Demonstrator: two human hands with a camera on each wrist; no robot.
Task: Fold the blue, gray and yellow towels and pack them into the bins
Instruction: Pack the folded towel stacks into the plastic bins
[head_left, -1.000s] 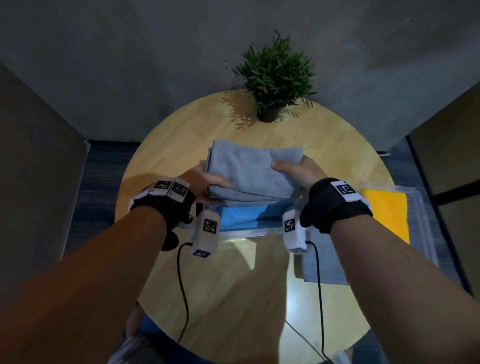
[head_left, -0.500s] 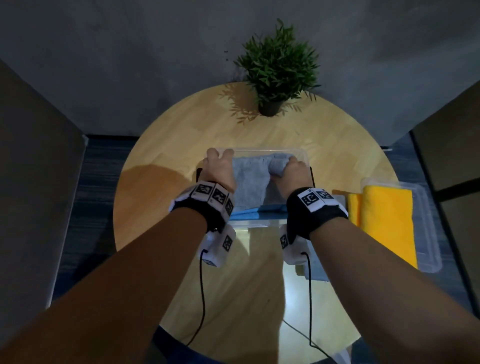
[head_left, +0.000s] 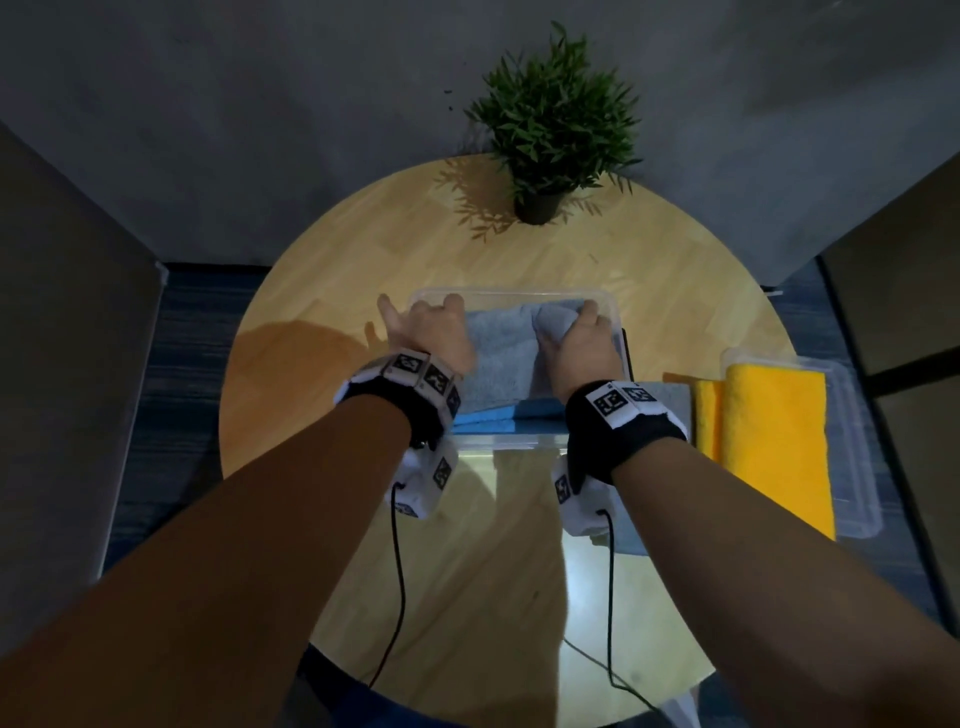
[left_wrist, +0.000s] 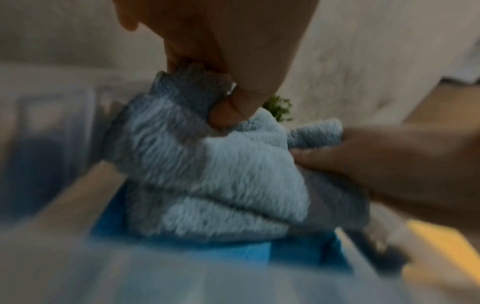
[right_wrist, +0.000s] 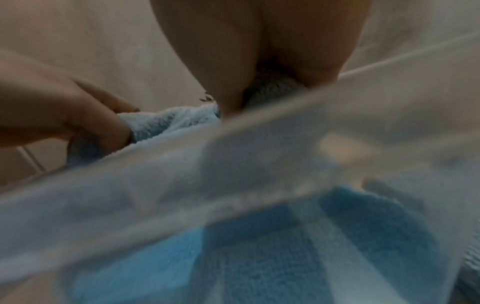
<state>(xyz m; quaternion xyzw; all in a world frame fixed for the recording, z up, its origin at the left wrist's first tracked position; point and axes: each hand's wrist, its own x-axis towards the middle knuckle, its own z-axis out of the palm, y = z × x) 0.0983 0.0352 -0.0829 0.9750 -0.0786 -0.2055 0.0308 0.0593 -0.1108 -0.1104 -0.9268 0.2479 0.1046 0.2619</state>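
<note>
A folded gray towel (head_left: 498, 353) lies inside the clear bin (head_left: 511, 297) at the table's middle, on top of a blue towel (head_left: 498, 415). My left hand (head_left: 434, 332) pinches the gray towel's (left_wrist: 207, 176) left far corner between thumb and fingers. My right hand (head_left: 579, 340) grips its bunched right far corner. In the left wrist view the blue towel (left_wrist: 233, 246) shows beneath the gray one. The right wrist view looks through the bin wall (right_wrist: 233, 164) at the blue towel (right_wrist: 259, 257). A yellow towel (head_left: 774, 447) lies in a second clear bin (head_left: 857, 467) at the right.
A potted green plant (head_left: 550, 119) stands at the round wooden table's (head_left: 363, 260) far edge. Another gray cloth (head_left: 670, 395) lies between the two bins. Cables hang from both wrist cameras over the near table. Dark panels flank both sides.
Both hands carried the gray towel from above the bin down into it, onto the blue towel. Since half a second ago they have pushed it slightly deeper.
</note>
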